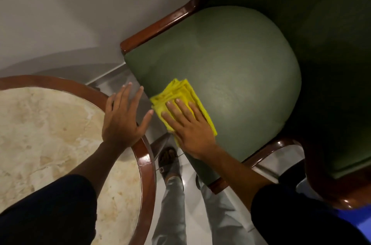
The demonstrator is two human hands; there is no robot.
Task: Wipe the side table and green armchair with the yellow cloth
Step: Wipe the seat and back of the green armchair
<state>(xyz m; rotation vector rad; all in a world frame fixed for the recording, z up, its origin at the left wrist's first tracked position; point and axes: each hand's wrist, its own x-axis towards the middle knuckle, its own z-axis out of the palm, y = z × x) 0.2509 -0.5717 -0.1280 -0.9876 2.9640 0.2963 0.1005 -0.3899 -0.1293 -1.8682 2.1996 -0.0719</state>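
Observation:
The green armchair [230, 60] fills the upper right, its rounded seat cushion edged by dark wooden arms. A folded yellow cloth [180, 94] lies on the seat's near left edge. My right hand [188, 126] presses flat on the cloth with fingers spread. My left hand [124, 116] hovers open, fingers apart, over the gap between the chair and the round side table [50, 124], which has a beige marble top and a brown wooden rim at the lower left.
A pale wall and skirting run behind the table and chair. Tiled floor shows between them, where my legs and a sandalled foot [168, 160] stand. The chair's dark green backrest [331, 44] rises on the right.

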